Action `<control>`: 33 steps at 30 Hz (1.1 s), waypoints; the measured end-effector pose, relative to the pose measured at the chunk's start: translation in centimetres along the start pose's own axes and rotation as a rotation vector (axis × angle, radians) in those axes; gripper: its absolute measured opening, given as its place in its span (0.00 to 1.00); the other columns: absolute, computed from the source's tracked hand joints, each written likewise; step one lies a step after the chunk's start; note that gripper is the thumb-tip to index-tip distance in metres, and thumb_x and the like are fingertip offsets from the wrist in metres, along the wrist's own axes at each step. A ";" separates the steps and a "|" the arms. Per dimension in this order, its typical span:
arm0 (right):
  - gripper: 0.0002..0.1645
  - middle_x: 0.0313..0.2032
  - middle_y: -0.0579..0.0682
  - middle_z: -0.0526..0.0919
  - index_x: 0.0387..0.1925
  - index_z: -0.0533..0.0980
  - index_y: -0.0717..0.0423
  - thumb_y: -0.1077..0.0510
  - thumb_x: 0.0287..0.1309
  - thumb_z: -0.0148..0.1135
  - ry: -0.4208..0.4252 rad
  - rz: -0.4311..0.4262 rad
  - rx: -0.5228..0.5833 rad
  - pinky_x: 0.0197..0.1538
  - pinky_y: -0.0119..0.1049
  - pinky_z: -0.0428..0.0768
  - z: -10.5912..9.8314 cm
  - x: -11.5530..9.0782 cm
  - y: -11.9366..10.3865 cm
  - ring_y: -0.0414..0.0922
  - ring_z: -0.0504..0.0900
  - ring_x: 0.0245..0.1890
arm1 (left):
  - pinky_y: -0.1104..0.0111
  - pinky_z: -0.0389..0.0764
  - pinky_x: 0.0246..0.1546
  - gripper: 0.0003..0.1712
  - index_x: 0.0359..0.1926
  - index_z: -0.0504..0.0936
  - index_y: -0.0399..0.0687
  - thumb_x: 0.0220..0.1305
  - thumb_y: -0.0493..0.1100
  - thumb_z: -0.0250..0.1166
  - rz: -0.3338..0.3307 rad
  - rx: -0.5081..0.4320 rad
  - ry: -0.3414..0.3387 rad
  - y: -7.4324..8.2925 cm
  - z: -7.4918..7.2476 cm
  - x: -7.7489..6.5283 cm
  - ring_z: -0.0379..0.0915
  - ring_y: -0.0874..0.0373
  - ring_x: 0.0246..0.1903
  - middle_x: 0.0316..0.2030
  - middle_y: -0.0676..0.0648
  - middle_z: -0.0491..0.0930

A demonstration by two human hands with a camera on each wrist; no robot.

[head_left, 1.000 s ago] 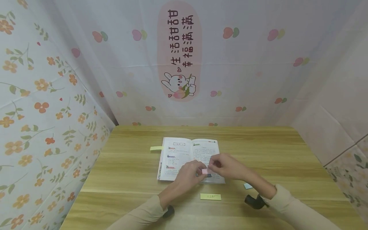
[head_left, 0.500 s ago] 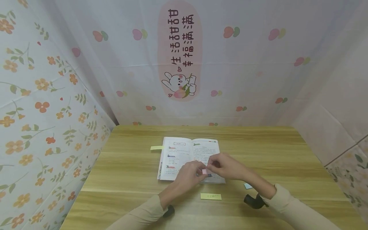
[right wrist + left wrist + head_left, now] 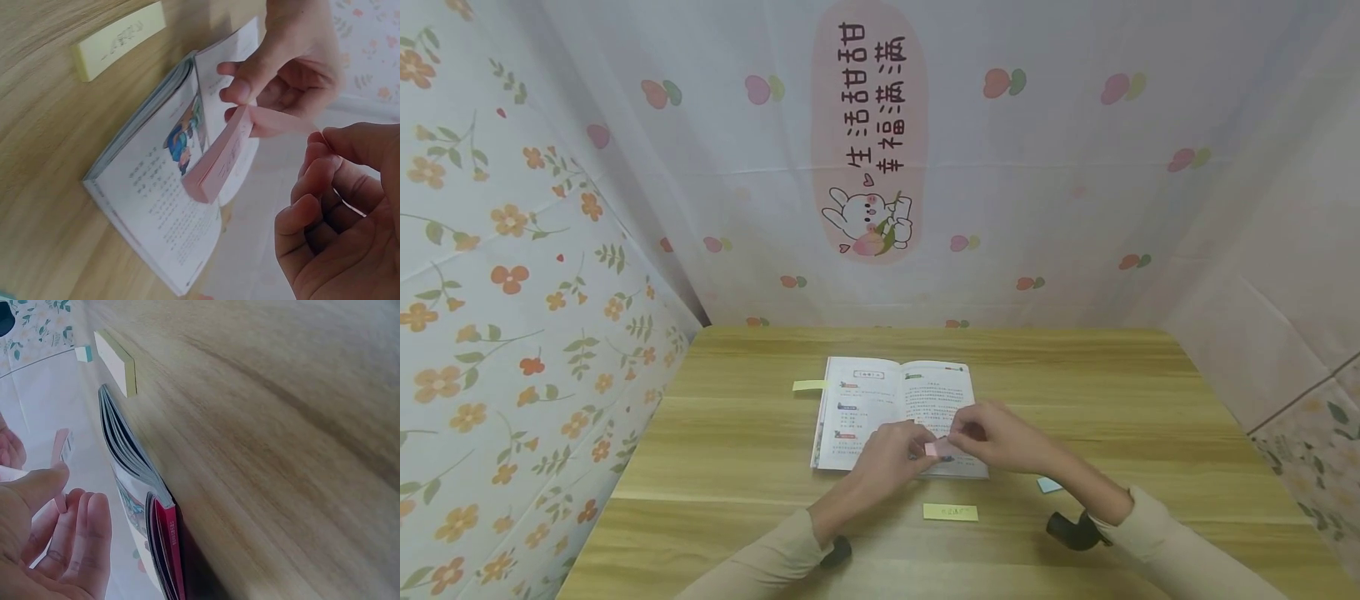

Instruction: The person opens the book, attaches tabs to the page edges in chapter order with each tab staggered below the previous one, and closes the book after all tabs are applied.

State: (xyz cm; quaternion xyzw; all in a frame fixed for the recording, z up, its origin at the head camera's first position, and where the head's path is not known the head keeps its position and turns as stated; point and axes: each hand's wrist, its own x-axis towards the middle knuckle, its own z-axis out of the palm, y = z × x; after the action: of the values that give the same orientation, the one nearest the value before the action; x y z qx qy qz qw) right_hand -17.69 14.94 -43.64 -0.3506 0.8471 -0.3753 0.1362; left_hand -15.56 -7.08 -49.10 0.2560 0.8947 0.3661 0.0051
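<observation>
Grips pink pad (image 3: 215,164) in left hand (image 3: 891,452), lengthwise left-right, pointing right; pinches its sheet (image 3: 284,120) in right hand (image 3: 1000,439), above book (image 3: 872,412) on wooden table (image 3: 1075,383), before curtain (image 3: 1060,183).

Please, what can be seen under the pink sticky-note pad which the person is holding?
Under the pink pad is the open book; printed text and a coloured picture show there. What the pad and the left hand cover in the book cannot be seen.
</observation>
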 end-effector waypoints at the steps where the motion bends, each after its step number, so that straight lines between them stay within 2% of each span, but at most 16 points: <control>1: 0.07 0.26 0.45 0.82 0.32 0.82 0.55 0.63 0.68 0.63 0.000 -0.002 0.002 0.29 0.30 0.77 0.0 -0.1 0.1 0.36 0.73 0.25 | 0.78 0.78 0.31 0.09 0.41 0.89 0.48 0.60 0.42 0.76 -0.005 -0.003 -0.005 0.0 0.0 0.0 0.79 0.71 0.30 0.37 0.54 0.86; 8: 0.07 0.25 0.37 0.77 0.32 0.82 0.55 0.62 0.69 0.63 0.004 -0.032 -0.008 0.27 0.30 0.76 0.0 -0.7 0.4 0.35 0.72 0.24 | 0.78 0.78 0.30 0.09 0.41 0.89 0.46 0.59 0.40 0.76 -0.016 -0.020 -0.032 0.0 -0.1 -0.1 0.78 0.72 0.30 0.36 0.55 0.86; 17: 0.08 0.25 0.37 0.77 0.32 0.82 0.55 0.61 0.69 0.64 0.015 -0.019 -0.020 0.26 0.29 0.75 -0.2 -1.2 0.3 0.35 0.72 0.23 | 0.79 0.78 0.31 0.08 0.40 0.89 0.46 0.58 0.38 0.77 0.014 -0.030 -0.017 0.1 0.0 0.0 0.79 0.71 0.30 0.36 0.55 0.87; 22: 0.08 0.25 0.37 0.78 0.31 0.82 0.54 0.62 0.69 0.64 0.023 -0.052 -0.008 0.25 0.30 0.75 -0.4 -1.2 0.2 0.34 0.71 0.23 | 0.78 0.77 0.30 0.08 0.41 0.89 0.46 0.59 0.39 0.76 0.015 -0.041 -0.020 0.2 -0.1 0.1 0.76 0.72 0.29 0.32 0.58 0.85; 26: 0.08 0.25 0.39 0.79 0.31 0.82 0.53 0.62 0.68 0.64 0.027 -0.044 -0.016 0.26 0.30 0.76 -0.4 -1.2 0.0 0.34 0.72 0.24 | 0.78 0.77 0.28 0.09 0.41 0.90 0.47 0.59 0.41 0.76 0.017 -0.038 -0.013 0.2 -0.1 0.1 0.75 0.73 0.27 0.29 0.60 0.83; 33: 0.07 0.24 0.38 0.77 0.32 0.82 0.52 0.62 0.69 0.64 0.033 -0.050 -0.027 0.25 0.29 0.74 -0.5 -1.4 -0.2 0.34 0.71 0.23 | 0.79 0.78 0.30 0.10 0.42 0.89 0.45 0.59 0.40 0.76 0.021 -0.073 -0.020 0.4 0.0 0.2 0.77 0.74 0.28 0.33 0.56 0.86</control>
State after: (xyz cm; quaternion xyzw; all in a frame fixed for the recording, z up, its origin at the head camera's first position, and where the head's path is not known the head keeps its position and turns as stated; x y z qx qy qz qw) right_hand -16.85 16.09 -43.17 -0.3671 0.8453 -0.3727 0.1083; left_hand -15.55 -6.79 -48.84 0.2686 0.8780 0.3958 0.0196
